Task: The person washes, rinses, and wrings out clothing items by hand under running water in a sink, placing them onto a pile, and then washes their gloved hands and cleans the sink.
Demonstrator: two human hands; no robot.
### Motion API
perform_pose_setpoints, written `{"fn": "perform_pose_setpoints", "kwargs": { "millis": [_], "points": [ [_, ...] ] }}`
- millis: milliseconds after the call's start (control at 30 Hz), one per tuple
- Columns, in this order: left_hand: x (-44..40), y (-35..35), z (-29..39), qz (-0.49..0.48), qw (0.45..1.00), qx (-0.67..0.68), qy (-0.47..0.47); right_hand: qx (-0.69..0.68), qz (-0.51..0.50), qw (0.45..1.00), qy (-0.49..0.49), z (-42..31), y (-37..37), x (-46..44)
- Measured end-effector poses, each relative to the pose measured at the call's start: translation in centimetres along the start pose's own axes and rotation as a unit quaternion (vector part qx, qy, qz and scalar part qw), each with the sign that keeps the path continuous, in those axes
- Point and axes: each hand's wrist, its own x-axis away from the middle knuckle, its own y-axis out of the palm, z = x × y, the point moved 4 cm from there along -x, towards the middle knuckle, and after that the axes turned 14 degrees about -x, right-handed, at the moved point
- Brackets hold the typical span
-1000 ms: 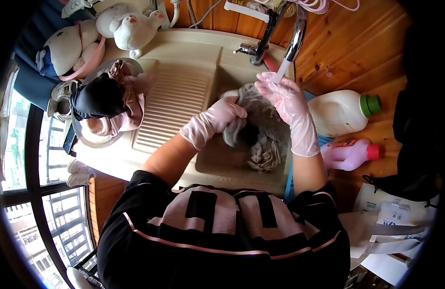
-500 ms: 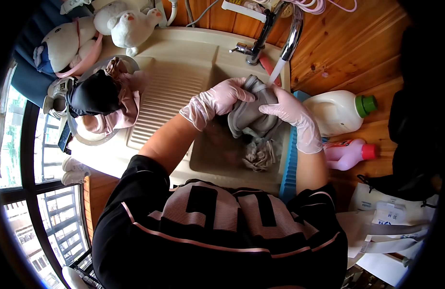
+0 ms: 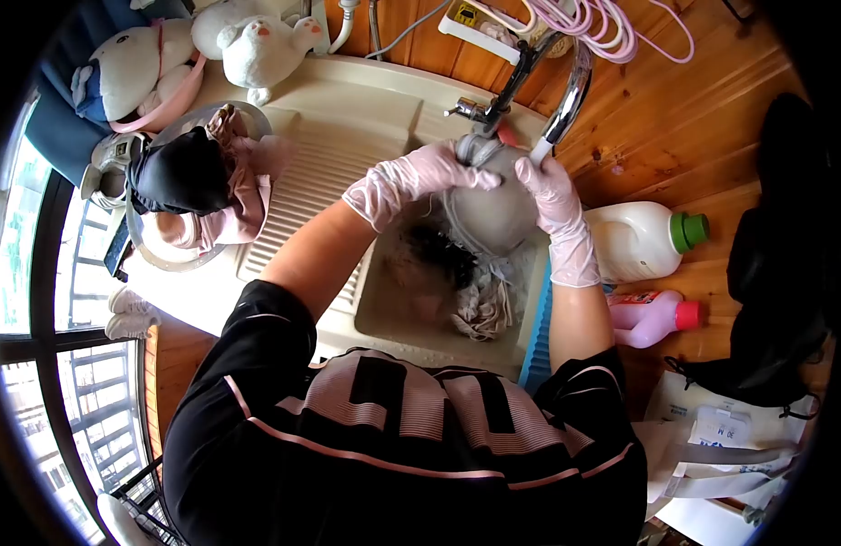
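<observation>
A wet grey garment with a rounded, padded cup, which looks like a bra [image 3: 493, 214], is spread under the tap [image 3: 571, 96] over the sink [image 3: 370, 314]. My left hand [image 3: 430, 175], in a thin pale glove, grips its upper left edge. At the right edge my right hand [image 3: 553, 196], gloved too, holds the fabric close to the spout, fingers partly bent. Water runs from the tap beside the right fingers. Below the bra, a crumpled pale garment [image 3: 482, 305] and a dark one [image 3: 439, 255] lie in the sink.
A round basin [image 3: 166, 259] of black and pink garments stands on the left, near white plush toys [image 3: 266, 55]. The ribbed drainboard [image 3: 316, 173] adjoins the sink. Right of it are a blue washboard [image 3: 536, 350], a white green-capped bottle [image 3: 634, 241] and a pink red-capped bottle [image 3: 653, 318].
The grey bra was bunched and folded between my hands; now it is opened out with its rounded cup showing. My right hand has turned upright, close to the spout.
</observation>
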Motion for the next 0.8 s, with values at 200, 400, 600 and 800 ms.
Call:
{"fn": "perform_pose_setpoints", "kwargs": {
  "millis": [200,400,600,800],
  "points": [
    [-1.1,0.4,-0.2,0.123,0.929,0.347,-0.042,0.146,-0.032,0.985,0.085,3.4,-4.5,1.9],
    [-0.4,1.8,-5.9,0.159,0.903,0.394,-0.058,-0.236,0.171,0.952,-0.097,5.9,-2.3,2.5],
    [-0.9,3.5,-11.3,0.164,0.869,0.444,-0.144,0.424,0.103,0.873,-0.217,5.6,7.8,3.2],
    [-0.4,5.1,-8.0,0.22,0.912,0.337,-0.084,0.553,0.17,0.797,-0.174,7.4,8.1,2.0]
  ]
}}
